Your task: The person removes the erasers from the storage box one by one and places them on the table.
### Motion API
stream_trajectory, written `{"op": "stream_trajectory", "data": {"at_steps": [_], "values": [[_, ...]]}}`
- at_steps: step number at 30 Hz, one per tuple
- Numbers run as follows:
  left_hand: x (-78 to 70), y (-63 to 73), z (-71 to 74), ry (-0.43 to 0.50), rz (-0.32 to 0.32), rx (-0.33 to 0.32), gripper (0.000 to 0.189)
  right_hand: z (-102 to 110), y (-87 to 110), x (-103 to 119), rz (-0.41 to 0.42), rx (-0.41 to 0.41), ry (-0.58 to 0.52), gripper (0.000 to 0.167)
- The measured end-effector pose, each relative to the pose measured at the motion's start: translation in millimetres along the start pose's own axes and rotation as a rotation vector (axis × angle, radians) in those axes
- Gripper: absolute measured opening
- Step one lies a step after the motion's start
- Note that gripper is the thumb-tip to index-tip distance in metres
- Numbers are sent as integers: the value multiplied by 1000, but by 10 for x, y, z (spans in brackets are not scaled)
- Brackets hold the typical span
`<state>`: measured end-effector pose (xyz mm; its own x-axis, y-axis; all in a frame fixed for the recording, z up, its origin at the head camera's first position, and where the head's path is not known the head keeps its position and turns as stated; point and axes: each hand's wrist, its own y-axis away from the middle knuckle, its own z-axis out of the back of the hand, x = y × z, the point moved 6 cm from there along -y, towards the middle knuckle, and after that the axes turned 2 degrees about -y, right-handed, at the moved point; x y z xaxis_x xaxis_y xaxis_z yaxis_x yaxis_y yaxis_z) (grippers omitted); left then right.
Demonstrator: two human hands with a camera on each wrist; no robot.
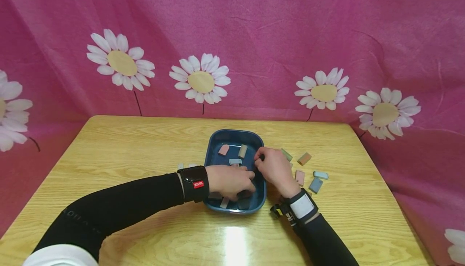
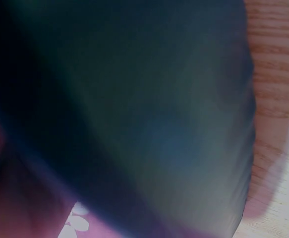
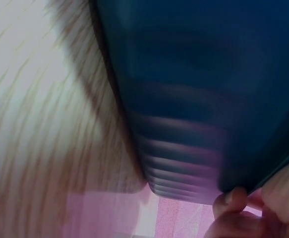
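Observation:
A dark blue plastic tub (image 1: pixel 232 132) stands on the table with several small blocks inside. Among them are a pink block (image 1: pixel 223 149), a tan block (image 1: pixel 242 151) and a pale blue block (image 1: pixel 235 161). My left hand (image 1: pixel 230 180) reaches over the tub's left rim, fingers bent down above a dark block (image 1: pixel 244 204) near the front; whether they hold anything I cannot tell. With curled fingers and thumb, my right hand (image 1: pixel 275 167) pinches the right rim, as the fingertips (image 3: pixel 228 201) in the right wrist view show. A blurred tub wall (image 2: pixel 174 99) fills most of the left wrist view.
Several loose blocks lie right of the tub, including an orange one (image 1: pixel 304 159), a pink one (image 1: pixel 299 177) and a blue-grey one (image 1: pixel 315 185). Pale blocks (image 1: pixel 192 165) lie left of it, partly behind the left wrist. A pink flowered cloth (image 1: pixel 254 36) hangs behind the wooden table (image 1: pixel 145 145).

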<state>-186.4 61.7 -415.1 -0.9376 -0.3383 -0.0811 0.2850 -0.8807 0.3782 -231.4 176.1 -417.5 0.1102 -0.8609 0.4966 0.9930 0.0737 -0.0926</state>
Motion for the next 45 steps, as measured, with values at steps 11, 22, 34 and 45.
{"op": "stream_trajectory", "data": {"at_steps": [11,22,34,45], "values": [[56,91,42,71,53,3,17,-10,2,8,3,1,2,7],[291,384,262,75,138,-132,18,0,3,11,3,7,15,6],[977,1031,338,183,361,-319,18,-18,10,16,3,-4,21,6],[1462,1244,-192,232,411,-337,12,-5,27,21,9,-10,17,7]]}}
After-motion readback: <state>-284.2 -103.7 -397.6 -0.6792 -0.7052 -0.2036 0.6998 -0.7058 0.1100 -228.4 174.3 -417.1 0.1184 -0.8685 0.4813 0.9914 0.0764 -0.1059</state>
